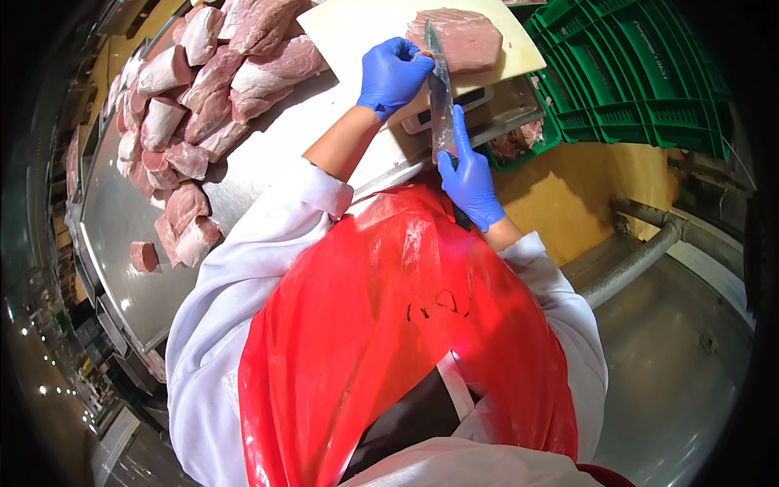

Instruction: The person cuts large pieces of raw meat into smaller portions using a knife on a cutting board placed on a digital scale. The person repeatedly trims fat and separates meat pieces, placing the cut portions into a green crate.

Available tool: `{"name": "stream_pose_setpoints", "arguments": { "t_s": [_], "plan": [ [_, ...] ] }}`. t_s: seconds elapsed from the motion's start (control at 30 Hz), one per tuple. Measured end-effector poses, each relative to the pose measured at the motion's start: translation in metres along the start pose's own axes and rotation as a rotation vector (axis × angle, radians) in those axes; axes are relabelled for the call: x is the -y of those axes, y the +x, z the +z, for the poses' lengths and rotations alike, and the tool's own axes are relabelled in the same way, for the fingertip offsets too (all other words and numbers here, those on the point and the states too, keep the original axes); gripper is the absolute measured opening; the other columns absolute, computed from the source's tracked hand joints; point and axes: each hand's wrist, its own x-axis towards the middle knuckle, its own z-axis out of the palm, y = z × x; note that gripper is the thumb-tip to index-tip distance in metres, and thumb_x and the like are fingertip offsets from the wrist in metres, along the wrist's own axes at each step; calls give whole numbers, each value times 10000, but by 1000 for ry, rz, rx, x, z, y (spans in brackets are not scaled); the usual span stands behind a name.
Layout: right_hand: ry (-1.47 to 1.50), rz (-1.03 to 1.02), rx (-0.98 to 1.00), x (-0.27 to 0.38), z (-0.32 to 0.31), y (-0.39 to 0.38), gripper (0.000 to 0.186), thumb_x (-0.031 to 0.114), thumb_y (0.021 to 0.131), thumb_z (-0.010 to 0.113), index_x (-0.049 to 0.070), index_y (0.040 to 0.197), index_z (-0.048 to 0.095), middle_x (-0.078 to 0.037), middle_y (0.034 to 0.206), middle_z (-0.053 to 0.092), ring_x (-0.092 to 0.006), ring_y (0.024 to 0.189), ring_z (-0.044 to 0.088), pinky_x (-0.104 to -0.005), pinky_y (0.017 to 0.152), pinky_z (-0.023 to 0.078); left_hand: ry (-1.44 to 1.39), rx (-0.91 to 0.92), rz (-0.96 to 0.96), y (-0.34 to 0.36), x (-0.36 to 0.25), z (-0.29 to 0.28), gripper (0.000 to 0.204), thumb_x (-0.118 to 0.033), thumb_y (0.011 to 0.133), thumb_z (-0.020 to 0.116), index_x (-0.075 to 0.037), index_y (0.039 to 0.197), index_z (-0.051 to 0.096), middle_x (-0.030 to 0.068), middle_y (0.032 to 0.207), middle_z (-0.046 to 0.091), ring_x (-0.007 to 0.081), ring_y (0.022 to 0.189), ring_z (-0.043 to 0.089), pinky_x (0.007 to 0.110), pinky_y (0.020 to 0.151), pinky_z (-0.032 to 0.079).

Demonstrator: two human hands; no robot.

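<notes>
A trimmed block of pink raw meat (pixel 472 42) lies on a cream cutting board (pixel 349 28). My right hand (pixel 472 185), in a blue glove, grips a long knife (pixel 441 105) with the index finger stretched along it. The blade points away from me, its tip over the left part of the meat. My left hand (pixel 395 79), also gloved in blue, is closed at the blade's left side. Its fingertips pinch a small pinkish edge of meat. Whether that bit is cut free from the block, I cannot tell.
Many raw meat pieces (pixel 213 81) are heaped on the steel table (pixel 122 211) at left. A grey device (pixel 475 99) sits under the board's near edge. Green crates (pixel 633 69) stand at right, one holding meat trimmings (pixel 515 142). A metal pipe (pixel 633 264) runs below them.
</notes>
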Motion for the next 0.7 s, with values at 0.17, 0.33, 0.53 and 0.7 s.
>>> {"name": "stream_pose_setpoints", "arguments": {
  "t_s": [0.17,0.33,0.53,0.7],
  "plan": [
    [-50,-50,-207,9,29,61,832,110,956,635,82,1643,167,-229,786,674,-373,676,689,-404,641,539,-102,131,23,-1,-11,-11,239,-225,830,781,6,876,741,62,745,722,98,668,649,277,638,543],
    [285,20,-331,25,87,32,795,102,992,646,54,1636,182,-96,835,665,-148,693,622,-343,650,537,-355,249,-88,-14,-26,-19,196,-179,815,771,7,849,720,65,744,714,105,653,663,276,635,560],
    [798,-115,-151,-29,66,73,682,149,1046,550,148,1638,212,-154,1102,623,-244,855,623,-433,760,543,-230,346,123,-52,-74,-12,239,-232,808,771,-1,813,712,78,731,705,131,702,667,301,664,545],
    [743,240,-316,41,87,33,426,67,991,632,83,1377,453,-55,926,615,-155,686,617,-301,577,548,-548,410,193,-68,-100,-44,172,-194,862,703,-23,865,721,63,806,713,169,751,668,291,749,532]
  ]
}}
